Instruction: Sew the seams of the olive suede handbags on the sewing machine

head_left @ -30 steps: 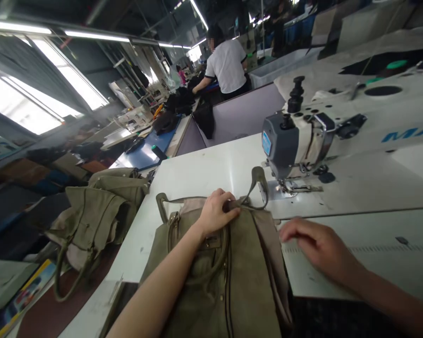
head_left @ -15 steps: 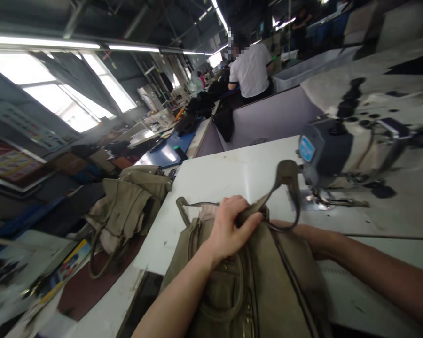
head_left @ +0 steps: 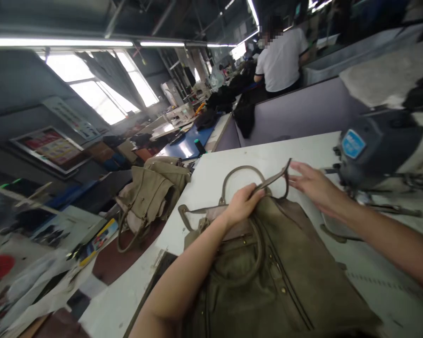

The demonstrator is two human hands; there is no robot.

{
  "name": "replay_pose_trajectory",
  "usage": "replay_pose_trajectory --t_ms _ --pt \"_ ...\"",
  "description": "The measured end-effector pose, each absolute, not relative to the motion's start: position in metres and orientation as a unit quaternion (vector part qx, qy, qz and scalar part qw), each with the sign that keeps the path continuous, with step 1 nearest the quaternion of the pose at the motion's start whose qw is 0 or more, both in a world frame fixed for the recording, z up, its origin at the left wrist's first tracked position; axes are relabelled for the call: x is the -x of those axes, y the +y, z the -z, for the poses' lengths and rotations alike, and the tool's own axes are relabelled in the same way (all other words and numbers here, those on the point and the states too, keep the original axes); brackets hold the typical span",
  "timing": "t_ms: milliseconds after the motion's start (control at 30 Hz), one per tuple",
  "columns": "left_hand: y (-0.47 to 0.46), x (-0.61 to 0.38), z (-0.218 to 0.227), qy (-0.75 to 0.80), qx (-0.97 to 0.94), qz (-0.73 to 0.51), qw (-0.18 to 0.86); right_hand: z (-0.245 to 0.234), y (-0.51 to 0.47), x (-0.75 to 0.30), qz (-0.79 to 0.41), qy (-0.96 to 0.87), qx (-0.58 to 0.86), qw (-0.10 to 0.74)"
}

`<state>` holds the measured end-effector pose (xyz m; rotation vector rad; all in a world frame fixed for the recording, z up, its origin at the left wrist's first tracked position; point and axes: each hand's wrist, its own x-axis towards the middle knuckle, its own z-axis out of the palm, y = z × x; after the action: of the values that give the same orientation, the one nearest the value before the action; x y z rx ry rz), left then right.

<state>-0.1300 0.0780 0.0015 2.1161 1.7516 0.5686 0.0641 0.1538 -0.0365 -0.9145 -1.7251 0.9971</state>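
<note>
Olive handbag [head_left: 278,281] lies flat on our white table [head_left: 232,164], at 6 o'clock right in front of us. Our left hand [head_left: 243,204] is closed, pinching its top edge where the strap [head_left: 277,177] starts. Our right hand [head_left: 312,185] is spread loose, fingertips touching the strap's far end. The sewing machine [head_left: 380,145] sits at 2 o'clock, its blue label [head_left: 352,143] too blurry to read. More olive bags [head_left: 151,192] are piled at 10 o'clock.

Two bare arms of one person, seen from the wearer's own head. The left forearm [head_left: 193,272] shows at 6 o'clock, uncovered as far up as the frame reaches, with a bare left hand [head_left: 245,204]. The right forearm [head_left: 391,239] shows at 4 o'clock, likewise uncovered, with a bare right hand [head_left: 312,185] and slender fingers [head_left: 298,166].
</note>
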Motion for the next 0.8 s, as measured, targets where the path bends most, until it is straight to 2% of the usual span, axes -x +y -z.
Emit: replay_pose_trajectory --t_ms 133,233,333,433,500,567,633,700,800 --pt "0.108 0.135 0.026 0.588 -0.775 -0.153 0.175 0.064 0.078 -0.115 -0.362 -0.688 0.447 0.443" --pt "0.131 0.125 0.024 0.549 -0.816 -0.106 0.149 0.061 0.033 -0.126 -0.393 -0.784 0.322 0.356" --pt "0.155 0.108 0.01 0.501 -0.856 -0.06 0.108 0.055 0.009 -0.115 -0.435 -0.79 0.287 0.324" --pt "0.165 0.092 0.0 0.499 -0.863 -0.038 0.063 0.06 -0.005 -0.103 -0.366 -0.813 0.322 0.317" --pt "0.154 0.084 0.001 0.504 -0.863 -0.035 -0.004 0.069 -0.012 -0.099 -0.303 -0.83 0.349 0.314" --pt "0.133 0.081 0.006 0.44 -0.896 -0.014 -0.066 0.077 -0.017 -0.1 -0.261 -0.834 0.372 0.314" --pt "0.109 0.082 0.012 0.367 -0.926 0.021 -0.082 0.083 -0.018 -0.101 -0.245 -0.839 0.382 0.301" --pt "0.092 0.084 0.015 0.392 -0.917 0.045 -0.062 0.086 -0.017 -0.101 -0.242 -0.841 0.387 0.291" --pt "0.087 0.087 0.014 0.513 -0.856 0.054 -0.028 0.087 -0.014 -0.1 -0.259 -0.838 0.376 0.299"
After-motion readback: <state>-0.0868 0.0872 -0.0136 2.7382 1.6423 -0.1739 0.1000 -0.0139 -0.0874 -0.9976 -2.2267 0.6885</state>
